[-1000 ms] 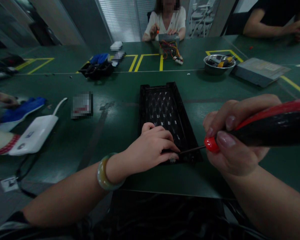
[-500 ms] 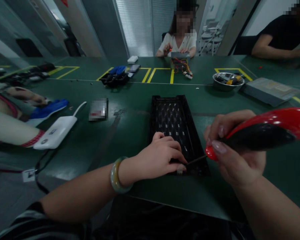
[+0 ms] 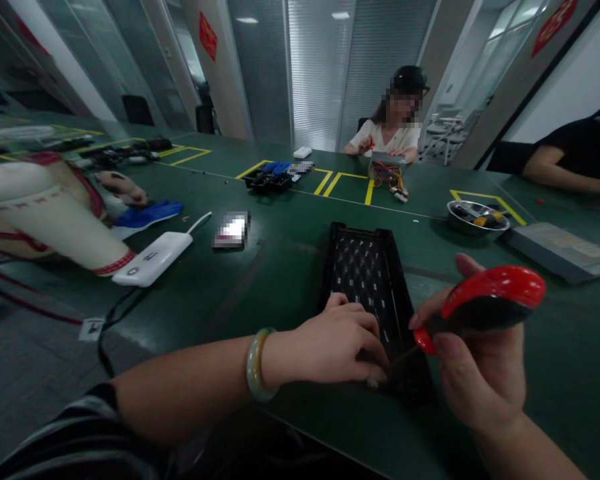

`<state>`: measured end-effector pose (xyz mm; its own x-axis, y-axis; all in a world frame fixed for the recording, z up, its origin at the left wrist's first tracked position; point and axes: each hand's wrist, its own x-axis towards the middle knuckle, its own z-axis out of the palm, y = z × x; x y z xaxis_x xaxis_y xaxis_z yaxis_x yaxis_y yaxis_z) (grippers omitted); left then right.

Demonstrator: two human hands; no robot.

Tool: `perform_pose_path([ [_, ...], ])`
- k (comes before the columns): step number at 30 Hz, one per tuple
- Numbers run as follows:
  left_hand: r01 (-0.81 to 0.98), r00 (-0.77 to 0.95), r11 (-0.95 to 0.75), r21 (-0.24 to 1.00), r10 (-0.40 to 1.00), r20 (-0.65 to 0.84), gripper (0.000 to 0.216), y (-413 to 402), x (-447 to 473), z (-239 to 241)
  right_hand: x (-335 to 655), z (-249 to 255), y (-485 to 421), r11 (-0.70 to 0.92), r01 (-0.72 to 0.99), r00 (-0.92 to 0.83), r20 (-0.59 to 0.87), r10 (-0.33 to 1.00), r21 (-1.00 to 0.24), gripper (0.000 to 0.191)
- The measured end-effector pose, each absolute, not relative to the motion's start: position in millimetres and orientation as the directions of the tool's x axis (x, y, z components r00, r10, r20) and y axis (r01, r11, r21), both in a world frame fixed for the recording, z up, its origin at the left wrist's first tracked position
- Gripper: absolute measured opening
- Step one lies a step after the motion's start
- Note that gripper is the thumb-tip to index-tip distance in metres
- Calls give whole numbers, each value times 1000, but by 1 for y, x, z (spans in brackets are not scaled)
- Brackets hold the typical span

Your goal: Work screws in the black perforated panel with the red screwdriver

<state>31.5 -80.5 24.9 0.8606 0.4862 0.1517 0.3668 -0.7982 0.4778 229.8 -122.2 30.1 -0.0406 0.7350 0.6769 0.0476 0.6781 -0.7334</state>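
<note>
Bench: dark green work surface point(image 3: 275, 293), marked with yellow tape outlines point(image 3: 347, 175). Room: glass partitions, slatted blinds point(image 3: 320, 73) at the far end, a red wall sign point(image 3: 208, 37) on a pillar to the left.

Far side of the bench: a seated co-worker point(image 3: 393, 137), both hands at a metal box point(image 3: 383, 157) with coloured wires point(image 3: 387, 177) beside it. To its right, a steel bowl point(image 3: 477, 217) of small tools, then a flat grey case point(image 3: 555, 250). Left of centre: a white power bank point(image 3: 150, 260) with its cable, and blue gloves point(image 3: 147, 215) near another person's forearm point(image 3: 45, 213).

Directly before me: a black ribbed plastic tray point(image 3: 365, 273), lying flat, long axis pointing away from me. My left hand point(image 3: 337, 347), jade bangle point(image 3: 255, 363) at the wrist, sits on its near end — fingers curled and close together, fingertips point(image 3: 377, 377) down on the tray. Whether they pinch anything there, I cannot tell.

My right hand point(image 3: 475, 373) grips a red-and-black screwdriver point(image 3: 485, 300), fingers wrapped around the handle, its thin shaft point(image 3: 403, 355) reaching to my left fingertips.
</note>
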Motion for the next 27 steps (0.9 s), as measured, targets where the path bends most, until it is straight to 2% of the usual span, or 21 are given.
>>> perform_pose_path([
  [1,362,862,-801,477,483,156,20,-80,31,25,229,30,-122,678,28,-40,676,735,-735,67],
  [4,360,860,-802,476,483,164,20,-80,31,25,229,28,-123,676,25,-33,676,736,-736,46],
  [6,362,857,-800,479,487,166,20,-80,31,25,231,28,-124,658,37,-25,658,753,-752,39],
  [10,363,856,-795,486,491,163,20,-80,32,25,232,29,-124,643,24,-32,642,766,-766,40],
  [15,362,857,-802,476,487,169,21,-80,32,24,229,29,-122,698,26,-53,696,716,-716,47],
  [20,354,855,-809,469,483,188,21,-80,32,24,228,31,-123,707,3,-48,706,707,-707,32],
  [27,357,857,-806,472,483,179,18,-81,32,25,225,36,-126,647,18,14,647,762,-763,35],
])
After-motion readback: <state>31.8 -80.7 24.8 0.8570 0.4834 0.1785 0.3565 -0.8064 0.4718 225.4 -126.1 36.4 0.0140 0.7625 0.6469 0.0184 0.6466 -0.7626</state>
